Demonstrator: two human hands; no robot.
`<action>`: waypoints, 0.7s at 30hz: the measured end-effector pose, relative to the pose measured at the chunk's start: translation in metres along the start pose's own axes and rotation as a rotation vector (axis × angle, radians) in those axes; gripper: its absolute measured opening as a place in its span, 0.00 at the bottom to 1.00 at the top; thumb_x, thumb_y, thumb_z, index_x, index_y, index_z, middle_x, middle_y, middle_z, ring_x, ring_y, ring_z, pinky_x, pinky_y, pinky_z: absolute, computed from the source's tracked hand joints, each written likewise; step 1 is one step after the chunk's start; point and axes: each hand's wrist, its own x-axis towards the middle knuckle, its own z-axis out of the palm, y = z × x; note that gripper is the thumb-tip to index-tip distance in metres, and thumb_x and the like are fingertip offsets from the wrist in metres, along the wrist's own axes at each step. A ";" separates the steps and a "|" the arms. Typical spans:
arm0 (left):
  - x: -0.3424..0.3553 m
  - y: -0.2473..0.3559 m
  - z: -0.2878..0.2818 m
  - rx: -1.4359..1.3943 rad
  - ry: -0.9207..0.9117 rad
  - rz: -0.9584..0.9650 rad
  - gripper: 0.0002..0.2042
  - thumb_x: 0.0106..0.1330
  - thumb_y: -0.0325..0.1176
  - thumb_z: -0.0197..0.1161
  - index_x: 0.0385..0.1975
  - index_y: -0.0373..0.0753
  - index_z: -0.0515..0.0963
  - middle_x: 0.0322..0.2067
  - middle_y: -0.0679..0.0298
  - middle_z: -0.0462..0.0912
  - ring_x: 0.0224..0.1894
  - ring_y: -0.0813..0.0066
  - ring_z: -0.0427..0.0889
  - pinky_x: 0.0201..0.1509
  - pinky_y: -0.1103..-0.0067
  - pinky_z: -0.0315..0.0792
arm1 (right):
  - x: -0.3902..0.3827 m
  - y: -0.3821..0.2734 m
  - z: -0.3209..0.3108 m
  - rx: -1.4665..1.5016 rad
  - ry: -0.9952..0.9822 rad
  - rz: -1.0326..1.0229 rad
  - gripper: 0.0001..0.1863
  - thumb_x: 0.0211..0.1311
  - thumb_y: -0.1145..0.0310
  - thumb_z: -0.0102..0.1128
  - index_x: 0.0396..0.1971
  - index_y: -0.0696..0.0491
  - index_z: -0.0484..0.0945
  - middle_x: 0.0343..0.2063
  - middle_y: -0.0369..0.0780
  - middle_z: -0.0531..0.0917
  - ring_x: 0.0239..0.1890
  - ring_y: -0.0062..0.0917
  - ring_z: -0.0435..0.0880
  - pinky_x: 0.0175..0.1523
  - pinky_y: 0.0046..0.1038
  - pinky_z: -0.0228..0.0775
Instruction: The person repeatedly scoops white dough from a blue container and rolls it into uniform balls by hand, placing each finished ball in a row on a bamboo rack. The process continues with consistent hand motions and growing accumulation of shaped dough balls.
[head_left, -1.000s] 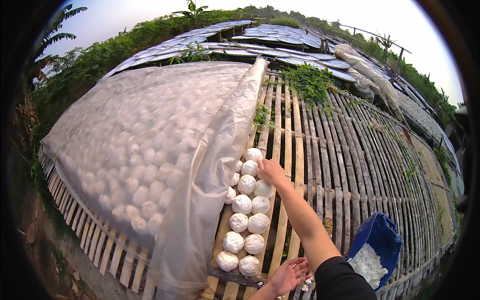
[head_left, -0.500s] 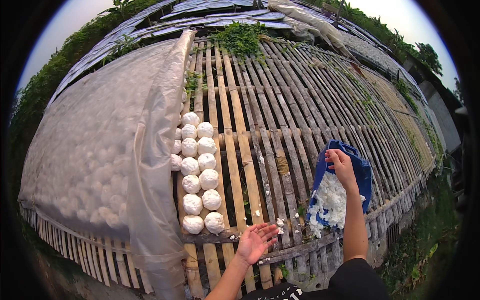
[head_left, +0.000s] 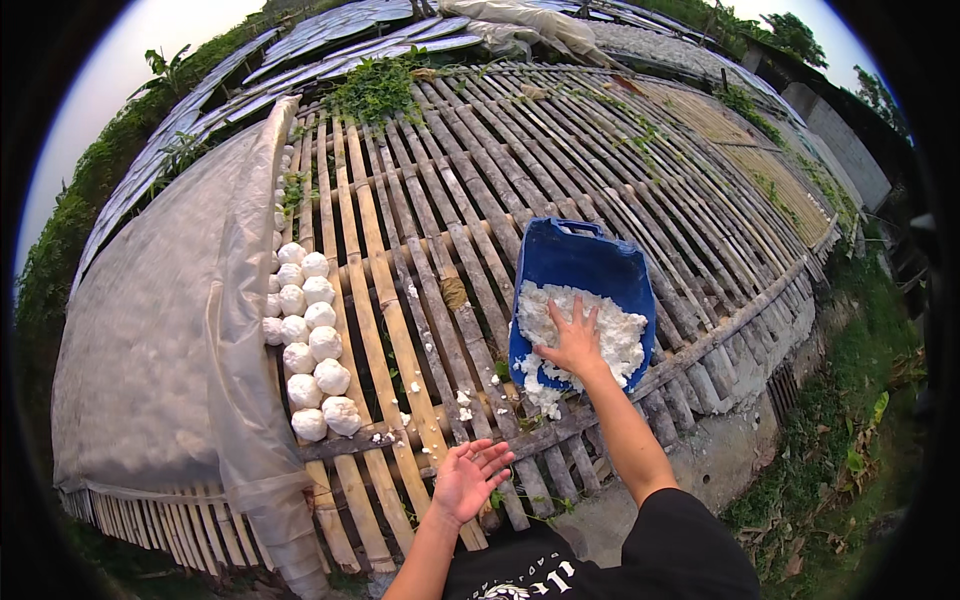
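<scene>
My right hand (head_left: 574,343) lies spread, palm down, on a heap of white crumbly mass (head_left: 618,340). The heap fills the lower part of a blue plastic container (head_left: 570,262) on the bamboo slats, and some spills past its near edge. My left hand (head_left: 473,480) is raised near the front edge of the rack, palm up, fingers apart, with nothing in it. To its left, white lumpy balls (head_left: 325,343) stand in rows along the slats.
A bamboo slat rack (head_left: 480,240) with gaps stretches away. Translucent plastic sheeting (head_left: 150,330) covers its left side, its folded edge beside the balls. White crumbs (head_left: 463,398) dot the slats. Green vines (head_left: 375,90) grow at the far side; grass (head_left: 800,470) borders the right.
My right hand has come down from above the container onto the white mass, its fingers spreading. The view has turned right, so the rack and balls appear further left. My left hand stays palm up.
</scene>
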 end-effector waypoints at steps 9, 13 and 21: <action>-0.009 -0.025 0.005 -0.052 0.034 0.006 0.19 0.80 0.47 0.52 0.56 0.38 0.78 0.62 0.50 0.82 0.66 0.52 0.80 0.70 0.57 0.73 | 0.019 -0.030 0.024 -0.065 0.128 -0.042 0.39 0.65 0.67 0.70 0.77 0.38 0.67 0.66 0.48 0.72 0.67 0.59 0.71 0.56 0.60 0.83; 0.005 -0.032 0.015 -0.035 -0.012 -0.014 0.19 0.80 0.47 0.52 0.54 0.39 0.79 0.61 0.51 0.83 0.66 0.52 0.80 0.70 0.57 0.74 | 0.022 -0.015 0.029 -0.008 0.178 -0.145 0.24 0.68 0.74 0.62 0.64 0.48 0.77 0.57 0.45 0.79 0.60 0.53 0.79 0.52 0.52 0.85; 0.122 -0.035 0.078 0.160 0.049 0.097 0.23 0.81 0.43 0.54 0.66 0.34 0.69 0.68 0.51 0.75 0.71 0.55 0.76 0.73 0.59 0.72 | 0.028 0.036 -0.016 0.021 -0.041 -0.485 0.55 0.47 0.57 0.88 0.77 0.33 0.67 0.72 0.53 0.69 0.65 0.64 0.76 0.67 0.53 0.78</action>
